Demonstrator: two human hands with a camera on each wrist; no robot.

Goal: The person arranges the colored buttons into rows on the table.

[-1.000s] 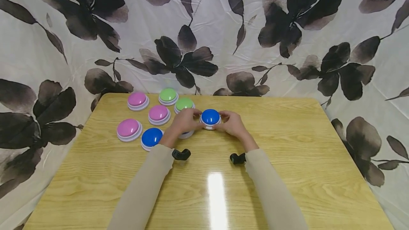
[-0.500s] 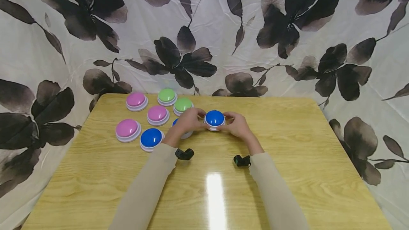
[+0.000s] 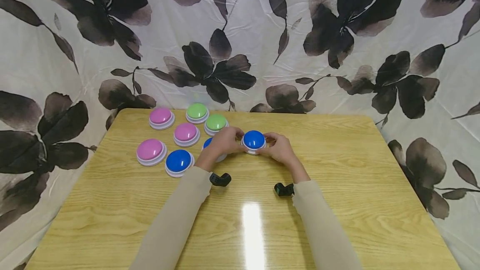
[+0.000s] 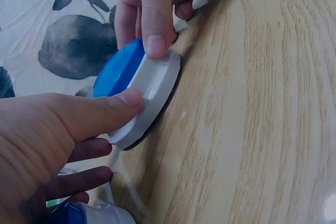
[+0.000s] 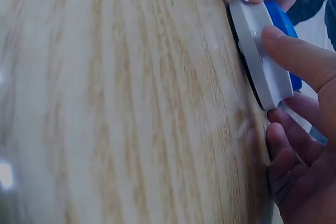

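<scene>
Between my two hands is a blue push button (image 3: 253, 139), a glossy dome on a round white base. My left hand (image 3: 228, 140) grips its left side, the thumb pressed on the white base (image 4: 152, 90) in the left wrist view. From the right, my right hand (image 3: 280, 148) holds the opposite side; its thumb lies against the base (image 5: 257, 51) in the right wrist view. The button sits level at the tabletop; whether its underside touches the wood I cannot tell. Another blue button (image 3: 207, 142) is partly hidden behind my left hand.
Left of my hands stand a front blue button (image 3: 178, 161), pink buttons (image 3: 150, 149) (image 3: 185, 132) (image 3: 160, 116) and green buttons (image 3: 216, 122) (image 3: 196, 111). All are on the wooden table (image 3: 337, 203). A floral curtain (image 3: 285, 45) hangs behind its far edge.
Both hands have shifted slightly to the right together with the blue button, mostly in the first half second. More of the blue button behind the left hand shows. The other buttons stay put.
</scene>
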